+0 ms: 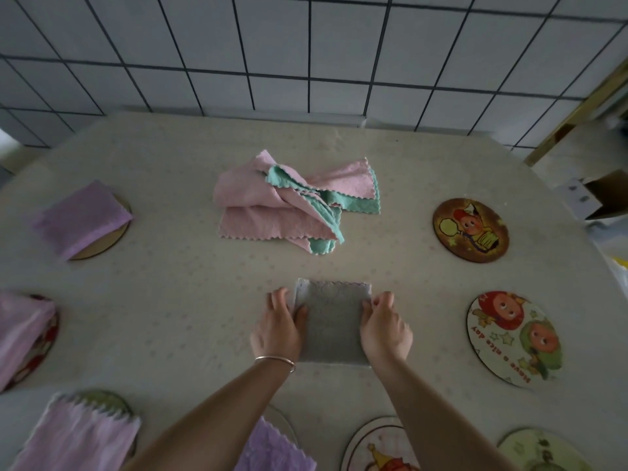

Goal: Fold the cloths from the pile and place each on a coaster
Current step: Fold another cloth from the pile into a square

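Observation:
A grey cloth (331,324), folded into a rectangle, lies flat on the table in front of me. My left hand (278,328) grips its left edge, fingers curled round it. My right hand (385,328) pinches the right edge. Behind it sits the pile of pink and teal cloths (289,202). Bare round coasters lie at the right: a brown one (470,230) and a white cartoon one (515,339). Two more show at the bottom right, one (373,447) near my right forearm and one (540,450) at the corner.
Folded purple and pink cloths rest on coasters at the left (81,219), (23,334), (78,436) and at the bottom middle (272,450). A tiled wall (306,45) stands behind the table. A cardboard box (605,195) sits beyond the right edge.

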